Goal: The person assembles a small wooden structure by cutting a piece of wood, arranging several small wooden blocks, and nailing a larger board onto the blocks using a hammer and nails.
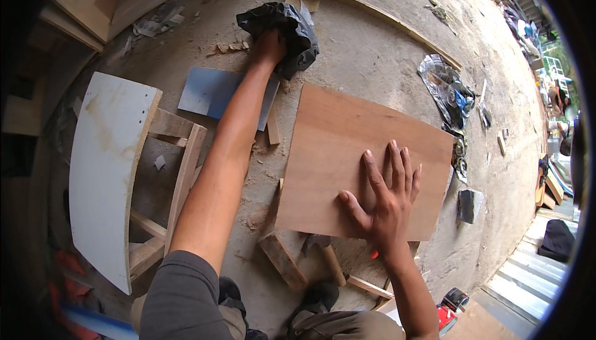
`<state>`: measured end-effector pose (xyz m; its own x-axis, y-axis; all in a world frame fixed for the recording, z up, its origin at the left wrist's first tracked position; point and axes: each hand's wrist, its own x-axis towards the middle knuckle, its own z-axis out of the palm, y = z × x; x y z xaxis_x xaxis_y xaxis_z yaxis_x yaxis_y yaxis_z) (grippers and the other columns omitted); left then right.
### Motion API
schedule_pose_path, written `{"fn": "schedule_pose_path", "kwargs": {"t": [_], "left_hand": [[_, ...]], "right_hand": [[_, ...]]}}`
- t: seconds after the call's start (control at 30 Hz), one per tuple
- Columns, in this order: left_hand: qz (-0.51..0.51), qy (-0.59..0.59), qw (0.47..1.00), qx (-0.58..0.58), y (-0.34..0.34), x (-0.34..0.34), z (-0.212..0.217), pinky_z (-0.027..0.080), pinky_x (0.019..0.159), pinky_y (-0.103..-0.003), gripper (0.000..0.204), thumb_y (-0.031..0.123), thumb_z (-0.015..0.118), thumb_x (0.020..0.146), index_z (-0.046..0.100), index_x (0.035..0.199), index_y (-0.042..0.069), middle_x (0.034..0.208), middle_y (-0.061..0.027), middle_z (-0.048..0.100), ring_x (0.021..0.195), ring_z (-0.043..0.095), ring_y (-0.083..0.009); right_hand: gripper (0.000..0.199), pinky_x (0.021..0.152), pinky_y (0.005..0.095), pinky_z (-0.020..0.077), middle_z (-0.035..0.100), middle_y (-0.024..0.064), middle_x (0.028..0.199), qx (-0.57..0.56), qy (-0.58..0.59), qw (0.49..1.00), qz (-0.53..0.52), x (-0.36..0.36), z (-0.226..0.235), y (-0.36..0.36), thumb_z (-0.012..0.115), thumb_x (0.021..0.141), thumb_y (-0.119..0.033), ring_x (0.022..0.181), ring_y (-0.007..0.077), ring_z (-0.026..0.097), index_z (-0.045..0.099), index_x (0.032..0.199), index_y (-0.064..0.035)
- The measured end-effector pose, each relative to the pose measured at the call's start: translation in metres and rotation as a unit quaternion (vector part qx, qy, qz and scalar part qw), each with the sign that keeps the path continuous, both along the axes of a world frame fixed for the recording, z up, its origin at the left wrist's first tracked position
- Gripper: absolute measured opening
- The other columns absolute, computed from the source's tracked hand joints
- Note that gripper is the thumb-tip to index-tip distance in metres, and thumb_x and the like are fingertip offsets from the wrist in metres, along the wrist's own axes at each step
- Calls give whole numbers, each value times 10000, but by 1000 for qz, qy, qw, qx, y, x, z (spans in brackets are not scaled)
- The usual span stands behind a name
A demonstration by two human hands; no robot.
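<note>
Left grip (269,48) forward, right grip (387,206) splayed flat.

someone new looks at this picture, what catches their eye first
Probably the brown wooden board right of centre, with the right hand spread flat on it. Next, the crumpled black plastic bag near the top, where the left hand reaches in, its fingers mostly hidden. On the left, the big white panel with a curved edge also stands out, fixed to a wooden frame.
</note>
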<state>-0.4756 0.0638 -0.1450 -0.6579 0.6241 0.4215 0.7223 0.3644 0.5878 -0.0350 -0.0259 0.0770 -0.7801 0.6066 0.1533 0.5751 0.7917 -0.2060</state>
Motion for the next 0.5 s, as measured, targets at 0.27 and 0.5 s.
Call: {"fn": "schedule_pose_path", "kwargs": {"t": [0.27, 0.5], "left_hand": [[39, -124, 990, 45, -26, 42, 74, 555, 758, -415, 294, 332, 763, 725, 680, 793, 59, 816, -140, 718, 789, 707, -304], [-95, -306, 945, 64, -75, 44, 146, 543, 657, -260, 173, 236, 700, 858, 645, 847, 73, 827, -21, 702, 738, 663, -94]], "right_hand": [[672, 1176, 606, 123, 359, 213, 1556, 20, 18, 1000, -2, 5, -3, 0, 705, 831, -536, 1455, 403, 307, 589, 1397, -193], [665, 1163, 632, 145, 395, 221, 1530, 33, 57, 998, 10, 3, -8, -4, 664, 862, -554, 1444, 408, 323, 576, 1400, -174]]}}
